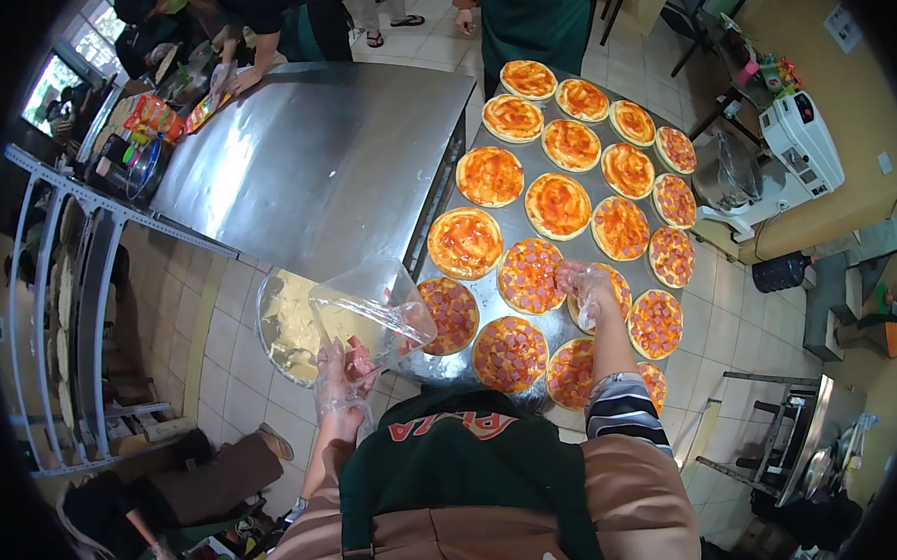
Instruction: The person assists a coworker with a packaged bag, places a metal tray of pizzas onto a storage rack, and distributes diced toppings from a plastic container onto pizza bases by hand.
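My left hand [342, 380], in a clear plastic glove, grips a see-through plastic container [375, 302] that is tilted and has pink diced meat [360, 356] in its lower part. Also gloved, my right hand [588, 288] is over the pizzas, its fingers drawn together at the right edge of a meat-topped pizza [531, 276]. What the fingertips hold is too small to make out. Partly beneath my right hand lies another pizza [616, 283]. Nearer to me are more meat-topped pizzas [510, 354], while those farther off, such as one sauced pizza [557, 206], carry only red sauce.
A round tub [260, 322] of pale, crumbly food stands below the container. The pizzas rest on a metal table [504, 265]; a steel worktop [314, 154] adjoins at left. A co-worker's hand [245, 79] is at its far edge. A mixer [800, 145] and a metal rack [121, 216] flank the area.
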A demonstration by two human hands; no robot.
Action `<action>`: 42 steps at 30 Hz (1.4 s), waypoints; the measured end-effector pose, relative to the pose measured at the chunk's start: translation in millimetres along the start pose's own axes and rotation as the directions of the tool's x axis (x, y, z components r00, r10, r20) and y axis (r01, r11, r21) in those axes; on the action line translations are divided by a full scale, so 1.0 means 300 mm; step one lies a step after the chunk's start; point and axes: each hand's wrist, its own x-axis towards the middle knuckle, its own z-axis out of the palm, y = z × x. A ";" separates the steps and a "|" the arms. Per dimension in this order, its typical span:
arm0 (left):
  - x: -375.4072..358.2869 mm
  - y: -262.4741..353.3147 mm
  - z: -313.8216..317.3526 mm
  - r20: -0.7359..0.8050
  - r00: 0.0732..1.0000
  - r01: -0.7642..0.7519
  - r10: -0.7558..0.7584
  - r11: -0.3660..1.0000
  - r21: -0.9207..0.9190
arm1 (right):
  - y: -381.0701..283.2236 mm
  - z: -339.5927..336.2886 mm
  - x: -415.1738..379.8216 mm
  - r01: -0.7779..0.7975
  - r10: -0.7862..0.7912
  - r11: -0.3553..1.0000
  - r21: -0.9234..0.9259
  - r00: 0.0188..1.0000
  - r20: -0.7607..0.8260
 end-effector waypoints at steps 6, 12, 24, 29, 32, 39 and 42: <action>-0.010 0.013 0.033 -0.001 1.000 -0.017 0.017 0.999 0.044 | -0.005 0.026 -0.039 0.029 -0.037 0.995 0.099 0.996 0.075; -0.010 0.030 0.033 -0.039 0.998 -0.045 0.047 0.998 0.041 | 0.038 0.079 0.007 0.102 -0.087 0.980 -0.173 0.992 0.091; 0.019 0.073 -0.035 -0.057 0.998 -0.035 0.036 0.999 0.022 | 0.079 0.194 0.039 0.091 -0.146 0.773 -0.628 0.988 -0.038; 0.045 0.093 -0.067 -0.034 0.999 -0.003 0.004 1.000 0.029 | 0.172 0.145 0.161 0.209 -0.368 0.451 -0.867 0.929 0.033; 0.060 0.103 -0.078 -0.032 0.999 0.009 -0.008 0.999 0.041 | 0.051 0.225 0.016 0.116 -0.335 0.412 -0.904 0.942 -0.032; 0.081 0.135 -0.073 -0.043 0.999 0.011 -0.007 0.996 0.094 | -0.001 0.213 -0.020 -0.087 -0.415 0.242 -0.966 0.891 -0.184; 0.098 0.138 -0.073 -0.039 0.999 0.015 -0.012 0.996 0.091 | 0.076 0.171 0.092 -0.121 -0.459 0.136 -0.983 0.872 -0.171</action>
